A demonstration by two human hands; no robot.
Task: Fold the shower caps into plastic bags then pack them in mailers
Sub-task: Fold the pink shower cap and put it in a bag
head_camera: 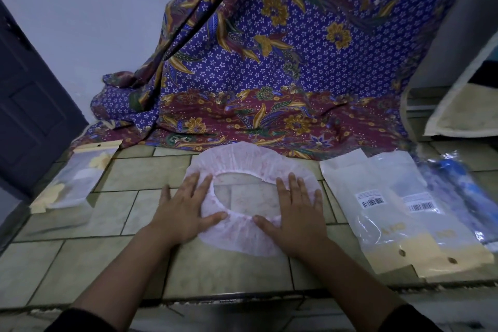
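Observation:
A pale pink, see-through shower cap (pixel 234 160) lies spread flat on the tiled counter (pixel 140 178), its elastic opening facing up. My left hand (pixel 186 210) presses flat on the cap's left side, fingers apart. My right hand (pixel 292 210) presses flat on its right side the same way. Neither hand grips anything. Two clear plastic bags (pixel 388 205) with barcode labels and beige header cards lie overlapping to the right of the cap. Another clear bag (pixel 74 183) with something pale inside lies at the far left.
A blue and clear wrapped bundle (pixel 455 183) lies at the far right. A purple and maroon batik cloth (pixel 269 75) hangs behind and drapes onto the counter's back. The counter's front edge (pixel 242 296) runs just below my forearms. A dark door (pixel 29 105) stands at left.

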